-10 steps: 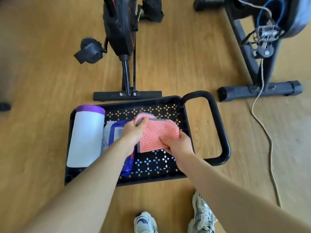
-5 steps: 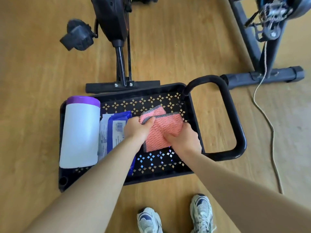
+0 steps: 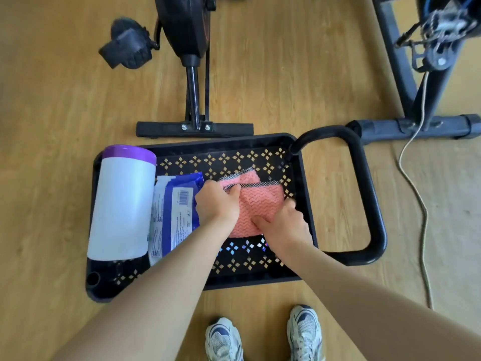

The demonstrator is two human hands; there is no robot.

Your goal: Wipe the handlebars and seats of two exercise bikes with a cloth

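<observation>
A pink woven cloth [image 3: 260, 201] with a dark checked edge lies folded in the black perforated tray [image 3: 302, 194] on the floor. My left hand [image 3: 217, 204] pinches the cloth's upper left edge. My right hand [image 3: 286, 222] grips its lower right corner, the thumb lying on top. Beyond the tray stands the base of one black exercise bike [image 3: 194, 82] with a pedal [image 3: 127, 48] at the left. The frame of a second bike [image 3: 416, 82] stands at the far right. No handlebars or seats are in view.
In the tray's left part lie a white canister with a purple lid [image 3: 122, 204] and a blue wipes pack [image 3: 174, 212]. The tray's black loop handle [image 3: 364, 188] sticks out to the right. A pale cord [image 3: 416, 194] trails over the wooden floor. My shoes [image 3: 263, 337] are below the tray.
The view has tilted lower and closer to the tray. Both hands stayed on the cloth, which now lies folded flatter; my right thumb has come up onto it.
</observation>
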